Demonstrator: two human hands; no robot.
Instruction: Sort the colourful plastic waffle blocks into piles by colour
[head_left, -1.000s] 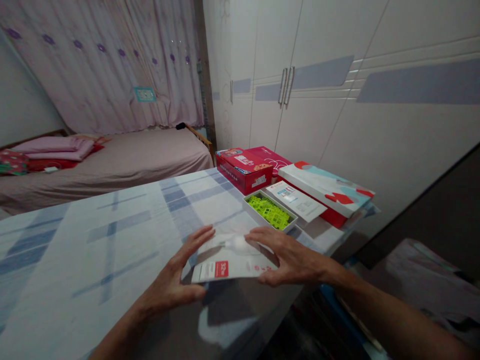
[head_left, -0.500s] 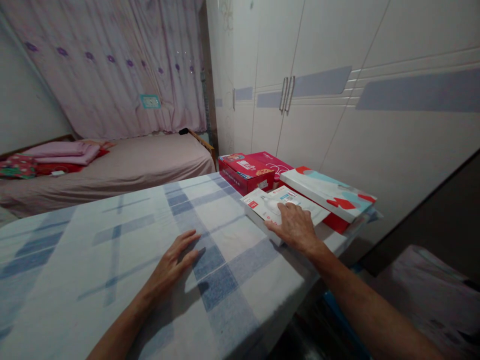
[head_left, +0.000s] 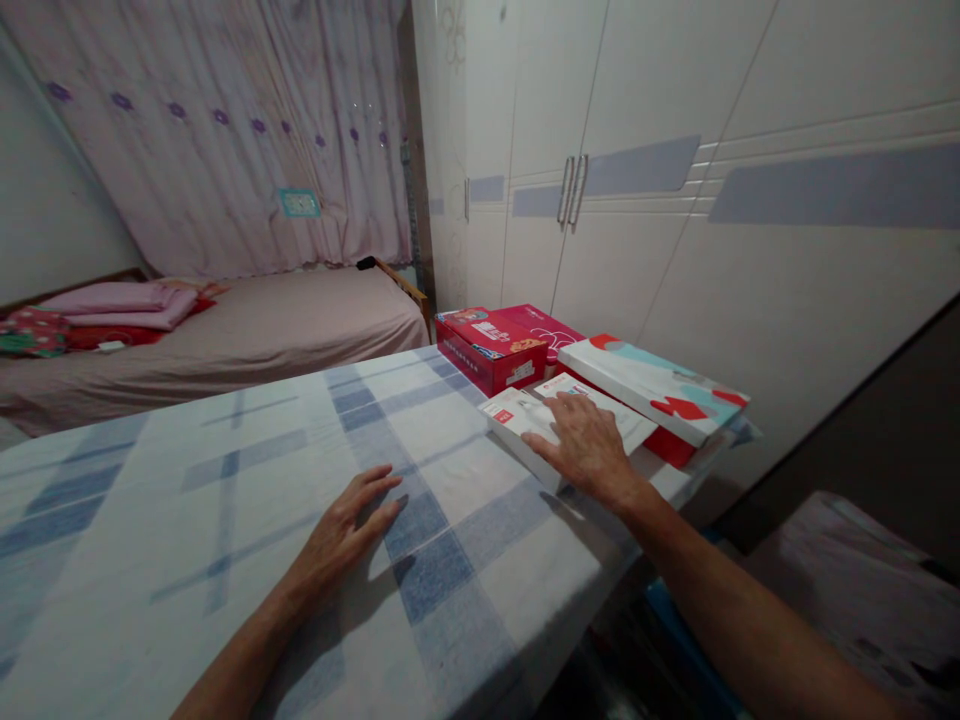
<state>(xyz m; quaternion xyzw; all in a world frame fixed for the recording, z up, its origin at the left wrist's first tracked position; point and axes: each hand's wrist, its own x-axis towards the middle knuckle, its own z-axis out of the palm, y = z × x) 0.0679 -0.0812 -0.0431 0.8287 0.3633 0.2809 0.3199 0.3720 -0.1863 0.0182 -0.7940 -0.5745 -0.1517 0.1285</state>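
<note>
My right hand lies over the top of a white box at the table's right side, its fingers spread and reaching across the printed face. A second white printed surface shows just beyond the knuckles; whether it is a separate box I cannot tell. Part of the box top is hidden under the palm. My left hand hovers or rests just above the checked tablecloth, apart from the boxes, with thumb and fingers apart and nothing held.
Behind the white box stand a red box and a magenta box. A white, blue and red box sits at the right edge. A wardrobe rises behind them; a bed is at the far left.
My right hand has shifted slightly left on the white box, and its fingers are a little farther forward. The left hand has hardly moved.
</note>
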